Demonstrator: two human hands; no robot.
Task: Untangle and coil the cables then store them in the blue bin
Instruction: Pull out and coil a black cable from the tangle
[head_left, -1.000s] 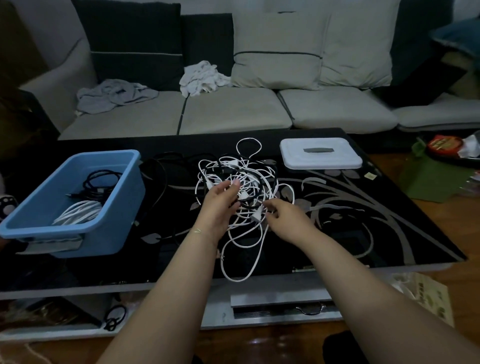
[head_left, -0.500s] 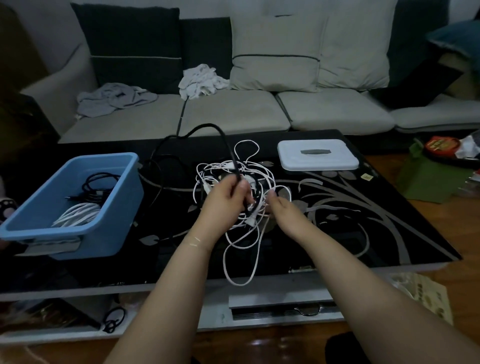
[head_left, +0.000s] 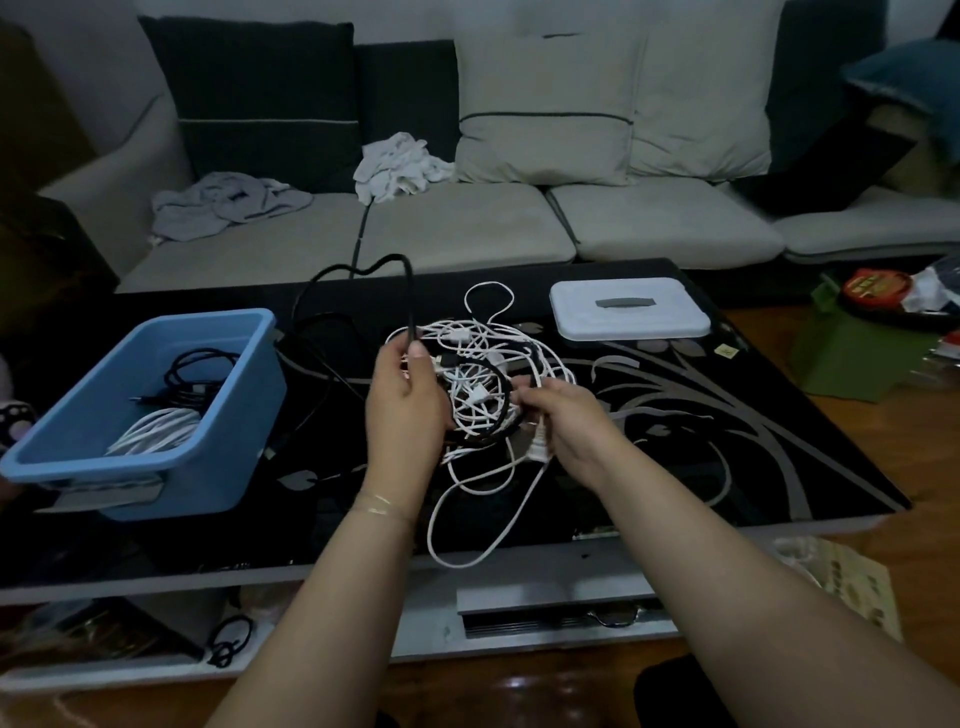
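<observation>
Here, black glass table (head_left: 779, 483) before sofa (head_left: 467, 228)

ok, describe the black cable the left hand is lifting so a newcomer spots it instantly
Start at the blue bin on the black table. Just right of it, the left hand pinches a black cable arching above the tangle; unlike the white cables, it is dark and raised.

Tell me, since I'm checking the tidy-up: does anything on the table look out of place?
Yes: a knot of white cables and a black cable sprawls mid-table, one white loop overhanging the near edge.
</observation>
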